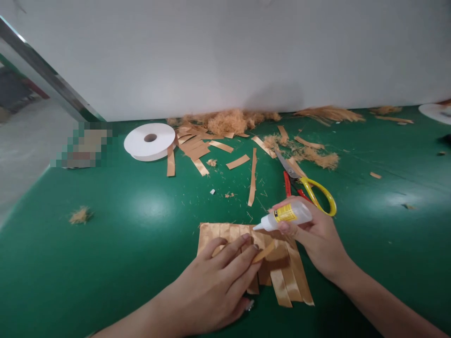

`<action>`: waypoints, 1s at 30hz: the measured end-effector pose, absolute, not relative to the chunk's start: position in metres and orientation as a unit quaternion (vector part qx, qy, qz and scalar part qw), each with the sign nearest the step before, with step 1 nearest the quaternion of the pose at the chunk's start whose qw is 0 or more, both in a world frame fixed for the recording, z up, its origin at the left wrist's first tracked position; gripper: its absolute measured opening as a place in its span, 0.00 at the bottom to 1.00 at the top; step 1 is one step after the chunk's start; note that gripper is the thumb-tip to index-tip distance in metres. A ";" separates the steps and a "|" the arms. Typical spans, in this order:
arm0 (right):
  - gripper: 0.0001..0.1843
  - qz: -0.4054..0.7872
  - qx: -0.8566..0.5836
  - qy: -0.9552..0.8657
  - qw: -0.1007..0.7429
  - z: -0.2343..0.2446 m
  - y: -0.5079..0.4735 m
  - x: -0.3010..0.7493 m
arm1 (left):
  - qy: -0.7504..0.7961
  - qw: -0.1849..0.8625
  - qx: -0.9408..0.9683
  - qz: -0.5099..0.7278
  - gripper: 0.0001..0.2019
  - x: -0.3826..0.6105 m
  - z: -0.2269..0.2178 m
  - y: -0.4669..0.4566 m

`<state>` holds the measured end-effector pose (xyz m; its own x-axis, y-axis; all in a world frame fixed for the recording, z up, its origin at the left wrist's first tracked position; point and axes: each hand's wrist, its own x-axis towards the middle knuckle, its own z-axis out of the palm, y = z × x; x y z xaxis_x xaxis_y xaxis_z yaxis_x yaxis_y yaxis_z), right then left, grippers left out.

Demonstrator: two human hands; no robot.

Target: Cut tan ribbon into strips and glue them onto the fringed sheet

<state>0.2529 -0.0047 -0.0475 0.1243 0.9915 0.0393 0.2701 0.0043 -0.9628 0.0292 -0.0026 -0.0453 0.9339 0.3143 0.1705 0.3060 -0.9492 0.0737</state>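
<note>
Several shiny gold-brown ribbon strips (284, 281) lie side by side on a matching band (207, 230), forming a fringe-like piece on the green table. My left hand (225, 277) rests over its left half, fingers stretched out and pressing on the strips. One ribbon strip (264, 252) curls up beside those fingertips. In my right hand (317, 234) is a small clear glue bottle (292, 213) with a yellow label. The bottle is tilted to the left, its white nozzle at the upper edge of the strips, near my left fingertips. Whether glue is flowing cannot be seen.
Yellow-handled scissors (317, 188) lie just beyond my right hand, with a red-handled tool beside them. Farther back are a white tape roll (141, 141), loose ribbon cuttings (237, 162) and frayed fibre heaps (232, 122) along the white wall. A pixelated object (86, 145) lies at left.
</note>
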 end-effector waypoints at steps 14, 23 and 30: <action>0.09 0.289 -0.563 -0.618 0.467 -0.051 -0.002 0.252 | 0.125 0.044 0.991 0.025 0.23 0.026 -0.047 -0.002; 0.07 0.240 -0.546 -0.654 0.465 -0.046 0.000 0.250 | 0.115 0.065 0.991 0.005 0.25 0.027 -0.045 0.001; 0.07 0.226 -0.527 -0.702 0.423 -0.036 0.000 0.245 | 0.110 0.085 0.990 0.007 0.28 0.029 -0.048 0.005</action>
<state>0.2452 0.0003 -0.0362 -0.0876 0.9306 0.3555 0.5489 0.3429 -0.7623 0.0290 0.0048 -0.0477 0.9758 0.2187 -0.0048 0.2163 -0.9614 0.1700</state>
